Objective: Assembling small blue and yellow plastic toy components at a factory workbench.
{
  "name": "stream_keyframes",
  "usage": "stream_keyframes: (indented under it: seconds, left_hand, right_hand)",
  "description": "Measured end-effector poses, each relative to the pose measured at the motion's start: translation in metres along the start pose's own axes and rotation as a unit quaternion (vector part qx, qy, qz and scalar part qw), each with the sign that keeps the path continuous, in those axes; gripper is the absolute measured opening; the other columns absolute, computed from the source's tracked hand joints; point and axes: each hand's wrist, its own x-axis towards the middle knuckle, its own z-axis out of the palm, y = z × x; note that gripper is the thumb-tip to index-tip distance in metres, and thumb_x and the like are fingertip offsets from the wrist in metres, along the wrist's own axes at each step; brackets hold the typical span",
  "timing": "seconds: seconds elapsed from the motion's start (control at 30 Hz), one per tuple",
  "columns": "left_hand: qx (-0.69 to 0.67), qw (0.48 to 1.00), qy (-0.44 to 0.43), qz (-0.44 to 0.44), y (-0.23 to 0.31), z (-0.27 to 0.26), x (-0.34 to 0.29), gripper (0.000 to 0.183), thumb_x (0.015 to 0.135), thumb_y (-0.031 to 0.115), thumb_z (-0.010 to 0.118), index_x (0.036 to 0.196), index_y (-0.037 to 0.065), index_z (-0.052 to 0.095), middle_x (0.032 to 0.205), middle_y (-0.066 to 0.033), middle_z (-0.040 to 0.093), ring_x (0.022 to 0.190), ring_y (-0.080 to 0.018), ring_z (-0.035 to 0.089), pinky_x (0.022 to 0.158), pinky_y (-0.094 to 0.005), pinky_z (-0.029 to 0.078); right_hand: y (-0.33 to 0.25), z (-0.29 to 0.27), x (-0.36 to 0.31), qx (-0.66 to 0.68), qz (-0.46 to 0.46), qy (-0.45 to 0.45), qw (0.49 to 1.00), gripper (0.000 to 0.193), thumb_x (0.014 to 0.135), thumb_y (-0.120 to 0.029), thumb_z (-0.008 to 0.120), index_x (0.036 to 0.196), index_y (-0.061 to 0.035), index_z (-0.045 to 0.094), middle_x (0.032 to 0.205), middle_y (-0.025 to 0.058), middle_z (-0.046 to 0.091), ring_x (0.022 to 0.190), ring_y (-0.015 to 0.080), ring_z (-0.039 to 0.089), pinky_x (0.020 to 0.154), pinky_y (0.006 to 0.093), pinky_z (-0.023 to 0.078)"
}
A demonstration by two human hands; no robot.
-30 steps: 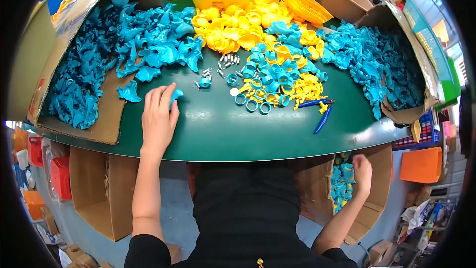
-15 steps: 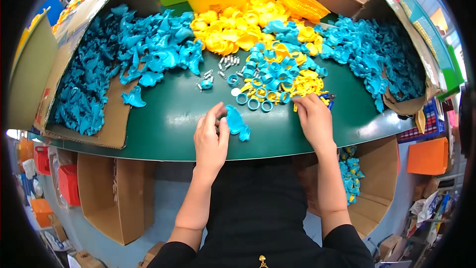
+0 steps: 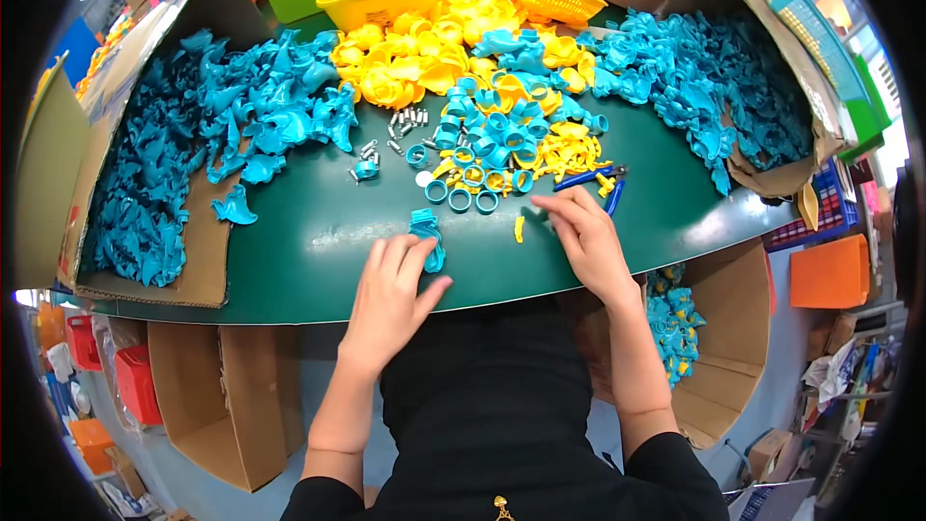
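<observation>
A teal moulded plastic piece (image 3: pixel 427 230) lies on the green table in front of me. My left hand (image 3: pixel 388 294) is beside it, fingertips at its near side and thumb spread away, so the hand is open. To the right, my right hand (image 3: pixel 586 243) hovers over the table, open with its fingers apart and nothing visible in them. A small curved yellow piece (image 3: pixel 519 229) rests left of its fingertips. Behind that hand lie blue-handled pliers (image 3: pixel 614 195). Teal rings (image 3: pixel 460 200) are lined up between the hands, farther back.
Teal pieces spill from cardboard boxes at left (image 3: pixel 82 232) and right (image 3: pixel 831 125). Yellow shells (image 3: pixel 386 72) are heaped at the back, near a yellow basin (image 3: pixel 338 5) and basket (image 3: pixel 550 2). Small metal parts (image 3: pixel 405 121) lie mid-table. An open carton (image 3: pixel 719 367) stands below the table's edge.
My left hand has opened out, and the teal piece beside it is turned differently. My right hand has come away from the yellow bits; a small yellow piece now lies apart. The view has shifted.
</observation>
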Motion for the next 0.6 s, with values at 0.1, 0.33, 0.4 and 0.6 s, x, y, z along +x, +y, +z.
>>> stream_keyframes:
  seconds: [0.1,0.33,0.4,0.6]
  left_hand:
    - [-0.045,0.999,0.021,0.005,0.014,0.007,-0.013,0.049,0.073,0.004,0.080,0.118,-0.001,0.063,0.116,-0.0126,0.066,0.106,-0.0301,0.056,0.089,-0.0388,0.049]
    - [0.069,0.992,0.013,0.103,-0.005,-0.001,0.002,0.041,0.076,0.007,0.077,0.116,0.007,0.066,0.120,-0.0059,0.068,0.117,-0.0336,0.053,0.098,-0.0468,0.043]
    - [0.086,0.989,0.004,0.124,-0.001,0.005,0.002,0.039,0.076,0.010,0.078,0.113,0.007,0.066,0.110,-0.0067,0.067,0.118,-0.0343,0.052,0.095,-0.0483,0.044]
    - [0.046,0.998,0.023,0.045,0.032,0.006,-0.002,0.043,0.075,0.014,0.081,0.114,0.004,0.066,0.107,-0.0091,0.066,0.103,-0.0336,0.052,0.088,-0.0380,0.048]
  right_hand:
    - [-0.001,0.006,-0.001,-0.004,-0.043,-0.017,0.999,0.028,0.087,0.004,0.064,0.111,-0.0087,0.072,0.104,0.0059,0.058,0.084,0.0206,0.059,0.077,0.0321,0.050]
    - [0.007,0.011,-0.006,-0.103,-0.087,0.007,0.991,0.030,0.082,0.002,0.069,0.109,-0.0119,0.073,0.104,0.0064,0.059,0.087,0.0233,0.060,0.077,0.0329,0.051]
    - [0.003,0.017,-0.009,-0.077,-0.074,0.089,0.990,0.019,0.082,-0.003,0.073,0.101,-0.0075,0.072,0.095,0.0077,0.060,0.084,0.0245,0.059,0.074,0.0350,0.050]
    - [-0.008,0.038,-0.015,-0.156,-0.054,0.129,0.978,0.014,0.081,-0.009,0.076,0.087,-0.0034,0.065,0.086,0.0076,0.060,0.086,0.0268,0.058,0.073,0.0374,0.047]
